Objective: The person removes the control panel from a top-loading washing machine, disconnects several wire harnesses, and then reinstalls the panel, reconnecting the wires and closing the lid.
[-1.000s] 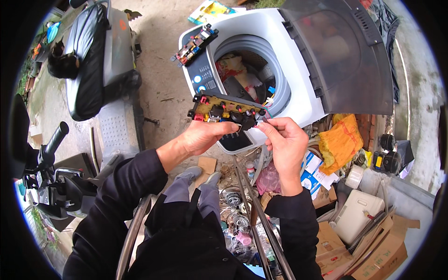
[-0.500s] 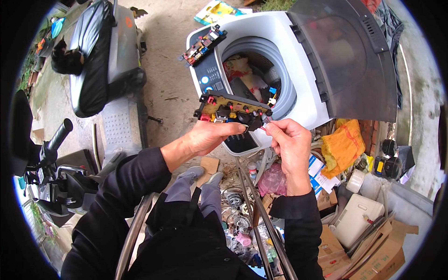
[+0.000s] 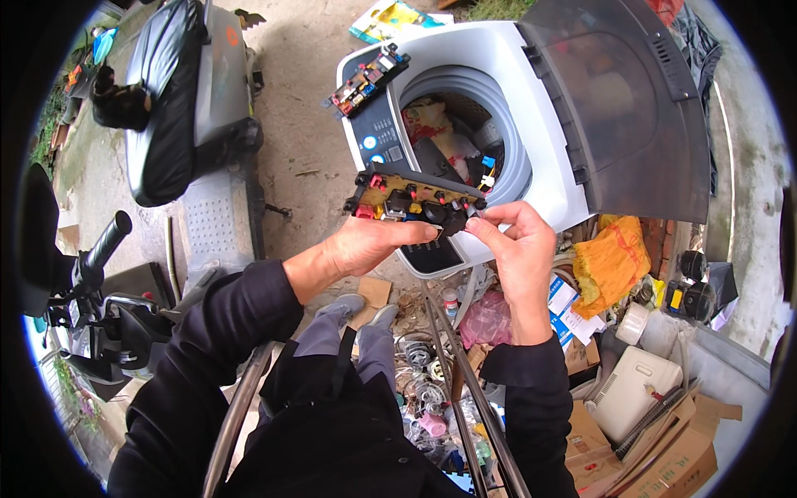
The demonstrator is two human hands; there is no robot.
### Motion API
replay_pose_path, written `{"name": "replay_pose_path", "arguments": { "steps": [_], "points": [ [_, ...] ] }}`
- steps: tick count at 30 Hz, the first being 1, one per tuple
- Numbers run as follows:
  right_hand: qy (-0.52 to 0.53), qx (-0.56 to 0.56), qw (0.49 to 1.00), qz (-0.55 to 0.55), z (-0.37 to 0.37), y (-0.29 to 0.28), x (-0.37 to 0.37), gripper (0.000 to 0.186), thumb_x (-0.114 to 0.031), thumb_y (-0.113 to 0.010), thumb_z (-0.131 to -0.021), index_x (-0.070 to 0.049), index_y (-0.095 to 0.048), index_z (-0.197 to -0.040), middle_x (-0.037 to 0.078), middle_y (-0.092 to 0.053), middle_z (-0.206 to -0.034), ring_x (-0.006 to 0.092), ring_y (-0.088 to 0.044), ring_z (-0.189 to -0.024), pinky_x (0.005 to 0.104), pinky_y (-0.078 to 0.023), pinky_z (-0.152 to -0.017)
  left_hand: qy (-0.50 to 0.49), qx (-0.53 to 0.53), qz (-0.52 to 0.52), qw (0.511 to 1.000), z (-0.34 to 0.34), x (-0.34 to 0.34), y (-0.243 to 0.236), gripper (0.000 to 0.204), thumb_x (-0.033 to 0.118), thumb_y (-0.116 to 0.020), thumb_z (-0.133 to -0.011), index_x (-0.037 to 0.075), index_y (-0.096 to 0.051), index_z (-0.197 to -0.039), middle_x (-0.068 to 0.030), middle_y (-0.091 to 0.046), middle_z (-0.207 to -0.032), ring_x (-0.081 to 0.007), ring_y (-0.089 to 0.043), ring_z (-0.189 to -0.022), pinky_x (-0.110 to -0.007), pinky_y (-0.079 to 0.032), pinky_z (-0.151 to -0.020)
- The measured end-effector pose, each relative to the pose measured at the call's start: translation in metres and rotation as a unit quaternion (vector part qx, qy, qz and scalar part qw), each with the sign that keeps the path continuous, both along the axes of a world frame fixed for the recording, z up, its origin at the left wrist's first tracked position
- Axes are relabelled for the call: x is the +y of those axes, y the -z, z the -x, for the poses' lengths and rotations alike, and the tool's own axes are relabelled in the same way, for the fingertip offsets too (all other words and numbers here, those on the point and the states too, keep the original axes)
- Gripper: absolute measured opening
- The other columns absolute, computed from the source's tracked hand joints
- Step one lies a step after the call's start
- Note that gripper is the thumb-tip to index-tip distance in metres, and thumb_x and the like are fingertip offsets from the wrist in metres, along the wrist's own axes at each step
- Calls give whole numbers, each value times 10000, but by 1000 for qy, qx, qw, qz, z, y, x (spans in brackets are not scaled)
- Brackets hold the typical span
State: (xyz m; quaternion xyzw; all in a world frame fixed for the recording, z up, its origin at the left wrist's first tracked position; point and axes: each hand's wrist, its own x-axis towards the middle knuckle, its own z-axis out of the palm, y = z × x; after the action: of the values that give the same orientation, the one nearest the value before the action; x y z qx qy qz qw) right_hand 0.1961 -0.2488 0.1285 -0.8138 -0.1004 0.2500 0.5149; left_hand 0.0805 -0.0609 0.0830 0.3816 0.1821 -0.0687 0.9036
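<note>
Left hand [image 3: 357,247] grips a long black-framed, tan circuit board [image 3: 404,193], right hand [image 3: 521,241] at its end

The board, studded with red, yellow and black parts, sits just above and beyond the left hand. The left thumb lies along its near edge, pointing right, and the fingers are hidden beneath, so the grasp is closed around that side. The right hand meets the board's right end, thumb and forefinger drawn into a narrow pinch; whether they grip a small part there is too fine to tell.

In the view, the board overlaps the near end of the dark control panel [image 3: 384,145] of a white top-loading washing machine [image 3: 548,170]. A second narrow circuit board [image 3: 366,83], crowded with coloured components, rests tilted at the panel's far end, well apart from both hands. The machine's smoky translucent lid [image 3: 618,112] stands open to the right, and crumpled red and cream material [image 3: 429,123] lies inside the round grey tub [image 3: 516,149].
</note>
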Motion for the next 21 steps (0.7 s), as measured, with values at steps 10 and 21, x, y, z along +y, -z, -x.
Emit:
{"name": "replay_pose_path", "arguments": {
  "steps": [10, 21],
  "points": [
    [-39, 45, 993, -98, -1, 12, -2, 421, 0, -803, -828, 26, -688, -1232, 38, -743, -898, 17, -494, -623, 193, -398, -580, 9, -8, 71, 997, 0, 4, -5, 480, -36, -718, -864, -6, -604, -1330, -112, -682, -1265, -200, -641, -1134, -364, -508, -1003],
    [-67, 70, 983, -154, -10, 20, -18, 291, -62, -777, -882, 18, -703, -1151, 15, -728, -893, 6, -514, -671, 180, -383, -598, -17, -7, 105, 994, 10, 4, -3, 466, -46, -700, -862, -17, -601, -1316, -110, -702, -1222, -177, -689, -1046, -317, -556, -916]
  ]
}}
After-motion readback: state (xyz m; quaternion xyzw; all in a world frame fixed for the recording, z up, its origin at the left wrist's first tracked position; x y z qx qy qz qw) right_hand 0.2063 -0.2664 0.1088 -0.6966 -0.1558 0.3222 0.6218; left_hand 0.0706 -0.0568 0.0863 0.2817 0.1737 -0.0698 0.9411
